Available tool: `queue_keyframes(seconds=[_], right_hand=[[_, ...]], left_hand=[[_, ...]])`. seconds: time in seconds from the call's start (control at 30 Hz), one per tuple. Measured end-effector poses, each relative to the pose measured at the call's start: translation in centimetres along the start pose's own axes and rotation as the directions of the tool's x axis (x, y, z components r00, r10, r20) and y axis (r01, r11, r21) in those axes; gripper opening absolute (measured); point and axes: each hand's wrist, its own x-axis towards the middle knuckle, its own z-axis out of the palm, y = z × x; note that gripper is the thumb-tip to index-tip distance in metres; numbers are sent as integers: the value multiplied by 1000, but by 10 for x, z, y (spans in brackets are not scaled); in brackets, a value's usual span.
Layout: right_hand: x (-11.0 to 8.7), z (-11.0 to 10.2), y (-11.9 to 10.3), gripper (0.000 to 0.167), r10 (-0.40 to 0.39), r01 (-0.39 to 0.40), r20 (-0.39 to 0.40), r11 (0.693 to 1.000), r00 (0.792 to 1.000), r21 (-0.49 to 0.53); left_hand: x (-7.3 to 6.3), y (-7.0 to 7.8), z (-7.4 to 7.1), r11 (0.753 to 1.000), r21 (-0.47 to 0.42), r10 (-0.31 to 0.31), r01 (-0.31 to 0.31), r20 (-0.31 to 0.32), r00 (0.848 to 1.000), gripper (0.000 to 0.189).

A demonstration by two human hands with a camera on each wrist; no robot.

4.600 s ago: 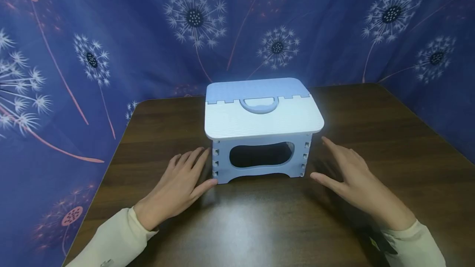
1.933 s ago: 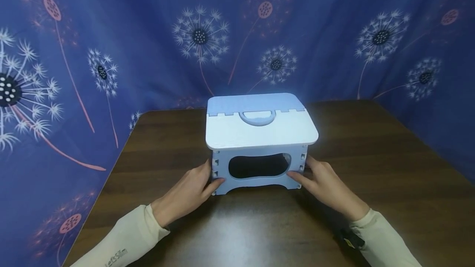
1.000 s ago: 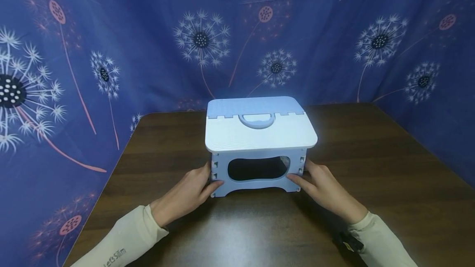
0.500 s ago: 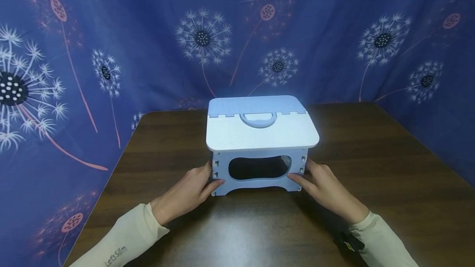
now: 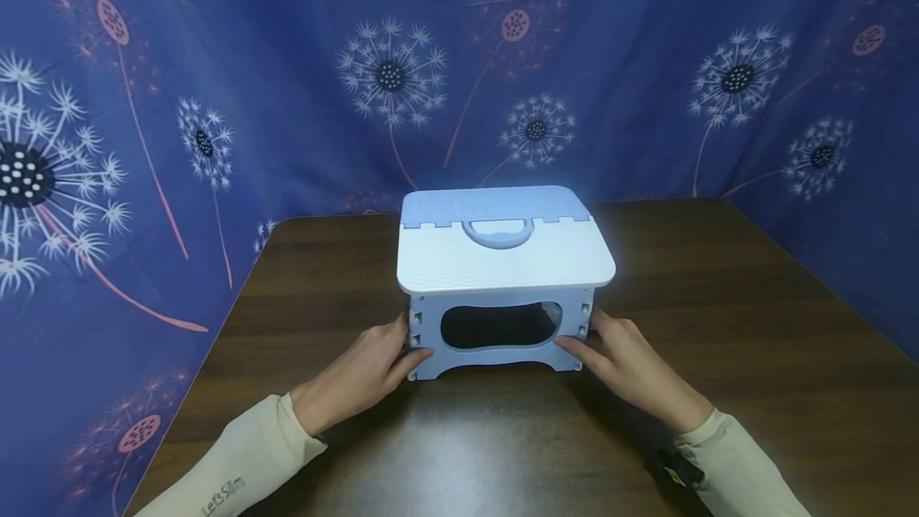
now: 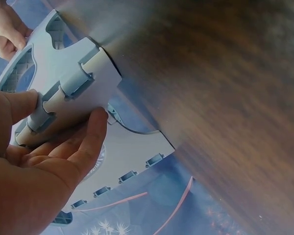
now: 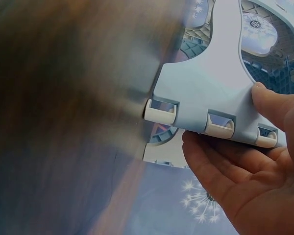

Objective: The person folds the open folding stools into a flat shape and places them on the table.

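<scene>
The folding step stool point(image 5: 445, 258) stands upright, unfolded, its top level and its feet apparently resting on the bench point(image 5: 459, 453), which extends on every side of it. The person's left hand point(image 5: 366, 369) is at the stool's left front corner and the right hand point(image 5: 639, 377) at its right front corner. Both hands are only part-closed: each thumb lies on the stool's front panel point(image 5: 495, 355) while the fingers point(image 6: 95, 129) bend against the adjoining side panel, so the corner is pinched between them. Holding opposite corners at about the same height probably balances the stool and stops it twisting. The grip sits low on the stool, likely because the overhanging top crowds the upper part of the sides. The right thumb reaches the edge of the front opening, perhaps for extra purchase. The carry handle point(image 5: 500, 242), set in the stool's top, is untouched; it would suit one-handed carrying better than a two-handed hold. Behind the stool hangs a blue dandelion-print cloth point(image 5: 459, 102), seemingly there as a plain screen.
</scene>
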Motion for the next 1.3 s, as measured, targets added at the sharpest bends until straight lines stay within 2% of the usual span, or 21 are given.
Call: queue_keyframes(seconds=[0.43, 0.7, 1.03, 1.3], right_hand=[[0, 1, -1, 53, -17, 17, -4, 1000, 1000, -4], [1, 2, 1, 54, -48, 48, -16, 999, 999, -2], [0, 2, 2, 52, -40, 40, -18, 999, 999, 0], [0, 2, 0, 50, -38, 38, -11, 999, 999, 10]], left_hand=[[-1, -2, 0, 1000, 0, 4, -4, 6, 1000, 64], [-1, -1, -2, 1000, 8, 9, -9, 14, 1000, 57], [-1, 0, -3, 1000, 4, 26, -26, 9, 1000, 69], [-2, -1, -3, 1000, -29, -1, 2, 27, 1000, 63]])
